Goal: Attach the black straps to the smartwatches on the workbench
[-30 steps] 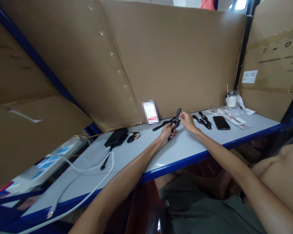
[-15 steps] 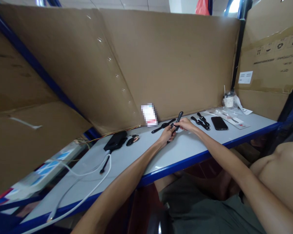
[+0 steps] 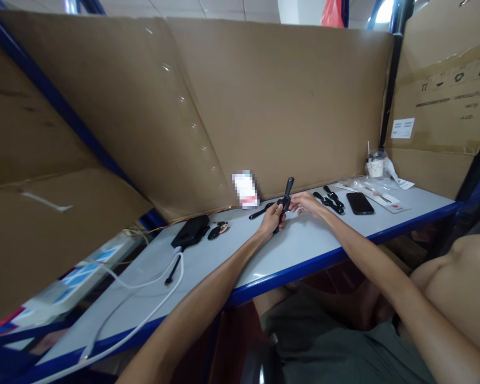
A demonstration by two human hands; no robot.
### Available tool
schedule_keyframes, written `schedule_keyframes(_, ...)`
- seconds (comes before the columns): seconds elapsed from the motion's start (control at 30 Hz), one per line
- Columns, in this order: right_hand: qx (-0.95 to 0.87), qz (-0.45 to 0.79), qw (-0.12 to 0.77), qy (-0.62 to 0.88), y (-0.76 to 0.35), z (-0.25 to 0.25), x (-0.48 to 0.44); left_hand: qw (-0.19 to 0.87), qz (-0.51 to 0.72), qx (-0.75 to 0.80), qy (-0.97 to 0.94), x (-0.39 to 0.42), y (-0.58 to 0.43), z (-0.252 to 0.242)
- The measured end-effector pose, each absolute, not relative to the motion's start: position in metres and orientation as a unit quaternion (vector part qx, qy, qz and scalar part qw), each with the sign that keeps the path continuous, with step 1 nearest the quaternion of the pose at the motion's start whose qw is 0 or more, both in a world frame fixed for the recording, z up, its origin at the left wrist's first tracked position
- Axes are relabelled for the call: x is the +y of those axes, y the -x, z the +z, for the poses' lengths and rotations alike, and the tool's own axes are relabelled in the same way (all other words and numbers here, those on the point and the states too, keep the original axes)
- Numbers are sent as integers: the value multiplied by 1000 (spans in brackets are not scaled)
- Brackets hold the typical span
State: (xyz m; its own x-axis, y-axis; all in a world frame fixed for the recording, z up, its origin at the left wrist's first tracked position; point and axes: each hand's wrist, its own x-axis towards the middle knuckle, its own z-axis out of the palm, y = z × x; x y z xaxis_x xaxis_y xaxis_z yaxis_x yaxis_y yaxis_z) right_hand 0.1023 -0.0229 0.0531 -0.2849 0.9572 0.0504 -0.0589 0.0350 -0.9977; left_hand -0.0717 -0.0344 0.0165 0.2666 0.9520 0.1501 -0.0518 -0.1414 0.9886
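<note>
My left hand [image 3: 272, 218] grips a black wristwatch [image 3: 289, 186] by its middle, with one end of its strap standing up and the other pointing down below my fingers. My right hand [image 3: 304, 203] is just to the right of it, fingers apart and curved; whether a fingertip touches the watch I cannot tell. Behind my left hand another black watch [image 3: 258, 213] lies flat, partly hidden. To the right of my right hand, more black watches [image 3: 328, 202] lie side by side, with a black phone [image 3: 360, 204] beyond them.
A lit phone screen [image 3: 246, 190], blurred out, leans on the cardboard wall [image 3: 280, 106]. On the left are a black case [image 3: 190, 232], a small dark oval item [image 3: 214, 232] and a white cable [image 3: 160, 309]. Plastic packaging [image 3: 370, 188] and a bagged cup [image 3: 375, 166] stand right.
My right hand has let go of the watch, and its fingers have spread just beside it. The strap's upper end has swung slightly left and more upright in my left hand.
</note>
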Motion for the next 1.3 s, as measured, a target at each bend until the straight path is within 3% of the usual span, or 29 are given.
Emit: schedule_keyframes(1.3, -598, 554, 474, 332, -104, 56, -25, 555, 481, 332, -592, -40, 71, 20)
